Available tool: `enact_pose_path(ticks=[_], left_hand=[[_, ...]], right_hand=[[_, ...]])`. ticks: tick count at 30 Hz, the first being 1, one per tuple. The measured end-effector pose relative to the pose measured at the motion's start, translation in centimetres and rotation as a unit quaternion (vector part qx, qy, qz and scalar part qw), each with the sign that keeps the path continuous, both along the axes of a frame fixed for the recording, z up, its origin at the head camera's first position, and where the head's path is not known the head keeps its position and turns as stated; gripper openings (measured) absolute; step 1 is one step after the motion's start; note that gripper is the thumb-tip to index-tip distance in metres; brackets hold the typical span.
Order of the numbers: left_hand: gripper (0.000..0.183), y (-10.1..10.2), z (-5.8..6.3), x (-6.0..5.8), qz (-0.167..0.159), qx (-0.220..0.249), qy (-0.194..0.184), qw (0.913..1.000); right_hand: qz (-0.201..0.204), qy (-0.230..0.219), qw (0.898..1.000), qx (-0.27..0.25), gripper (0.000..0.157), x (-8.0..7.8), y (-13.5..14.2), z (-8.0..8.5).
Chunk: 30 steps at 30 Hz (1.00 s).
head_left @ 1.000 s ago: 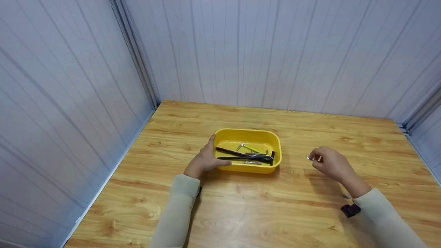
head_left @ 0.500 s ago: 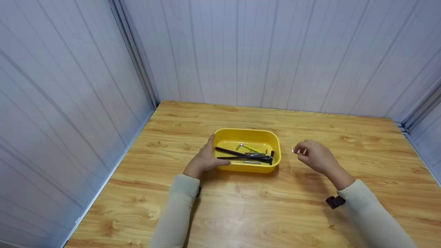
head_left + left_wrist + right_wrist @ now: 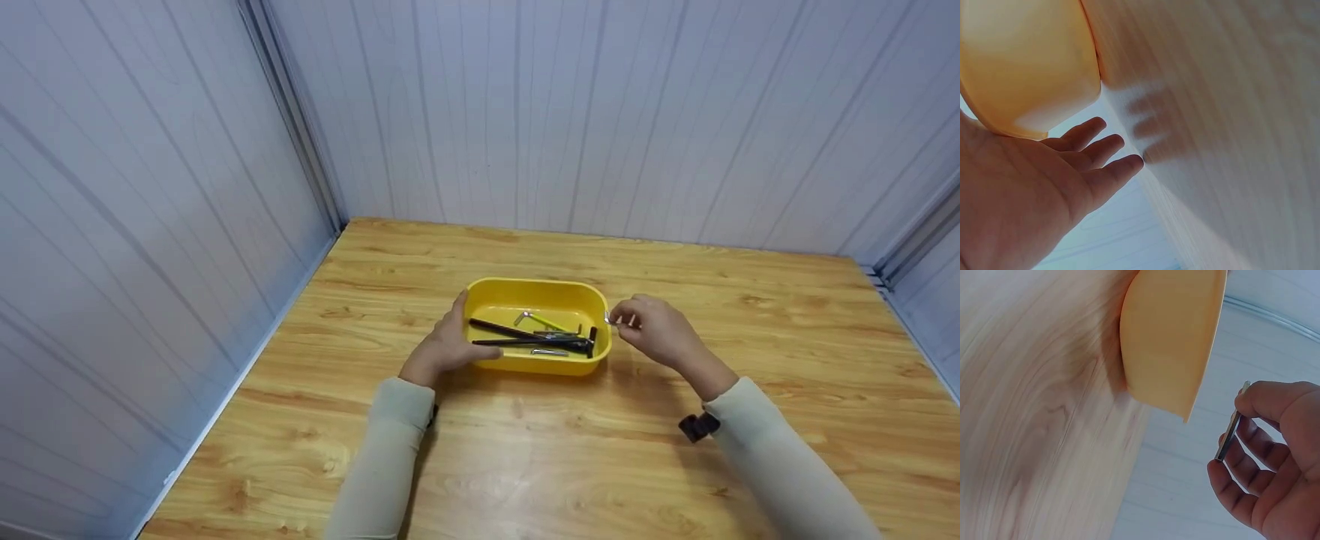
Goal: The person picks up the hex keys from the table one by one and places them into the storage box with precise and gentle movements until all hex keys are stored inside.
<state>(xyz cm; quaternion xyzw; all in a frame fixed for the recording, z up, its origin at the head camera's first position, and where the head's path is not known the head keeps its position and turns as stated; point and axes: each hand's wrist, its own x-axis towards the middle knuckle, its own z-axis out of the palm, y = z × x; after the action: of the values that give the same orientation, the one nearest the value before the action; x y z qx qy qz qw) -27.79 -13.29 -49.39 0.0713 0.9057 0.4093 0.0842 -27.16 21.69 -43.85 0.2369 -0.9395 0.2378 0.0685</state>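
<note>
A yellow plastic box (image 3: 540,369) stands on the wooden table. My left hand (image 3: 446,345) holds its left end, thumb over the near rim. In the left wrist view, several fingers (image 3: 1120,166) extend loosely outside the box wall. My right hand (image 3: 656,330) pinches a small silver hex key (image 3: 1231,430) between thumb and fingertips, right by the box's right rim. Inside the box lie two long black hex keys (image 3: 499,330), one with a yellow-green sleeve (image 3: 544,322), and silver ones, including a short key (image 3: 550,352) near the front wall.
The wooden tabletop (image 3: 510,457) extends around the box on all sides. Pale panelled walls (image 3: 480,112) rise behind it and at the left (image 3: 150,225). A dark wrist mount (image 3: 699,427) hangs beneath the right sleeve, close over the table.
My right hand has moved left with the hex key, from well right of the box to its right rim. The left hand and the box have stayed in place.
</note>
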Motion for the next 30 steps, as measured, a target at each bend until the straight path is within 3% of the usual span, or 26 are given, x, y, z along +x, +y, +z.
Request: enact_pose_path(ticks=[13, 30], left_hand=[[0.127, 0.1, 0.1, 0.0, 0.001, -0.004, 0.005, 1.0000], [0.125, 0.1, 0.2, 0.0, 0.005, -0.013, 0.002, 0.9999]], right_hand=[[0.023, -0.001, 1.000, -0.015, 0.011, -1.1, -3.7, -0.2], [0.059, 0.007, 0.998, 0.020, 0.014, -2.6, -6.2, -2.6]])
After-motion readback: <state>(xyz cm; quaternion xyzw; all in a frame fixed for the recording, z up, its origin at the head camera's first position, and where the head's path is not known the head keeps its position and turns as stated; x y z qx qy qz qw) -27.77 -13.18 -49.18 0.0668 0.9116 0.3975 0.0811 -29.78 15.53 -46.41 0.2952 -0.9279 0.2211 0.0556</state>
